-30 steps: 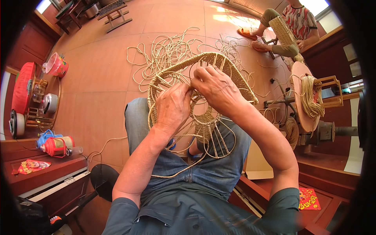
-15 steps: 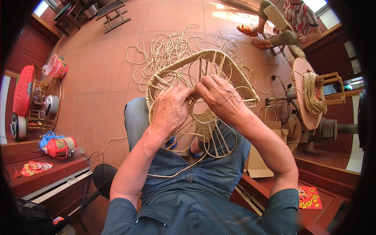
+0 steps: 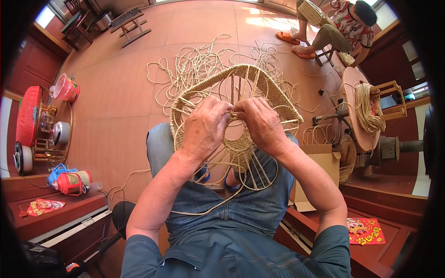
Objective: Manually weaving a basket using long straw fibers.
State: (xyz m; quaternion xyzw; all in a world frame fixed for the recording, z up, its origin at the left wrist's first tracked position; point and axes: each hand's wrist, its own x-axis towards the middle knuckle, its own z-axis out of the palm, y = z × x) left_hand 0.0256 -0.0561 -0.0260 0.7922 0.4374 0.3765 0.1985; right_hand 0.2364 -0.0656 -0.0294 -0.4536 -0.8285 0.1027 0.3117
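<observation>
My left hand (image 3: 206,125) and right hand (image 3: 259,123), two in all, pinch the far edge of one inner ring (image 3: 238,143), within the single woven frame (image 3: 281,97) over my two knees (image 3: 159,141). I judge I'm binding that ring; the next move calls for even tension.

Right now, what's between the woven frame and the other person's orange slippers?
Loose strands of pale cord, lying on the tiled floor between the woven frame and the orange slippers. Head view shows it.
</observation>
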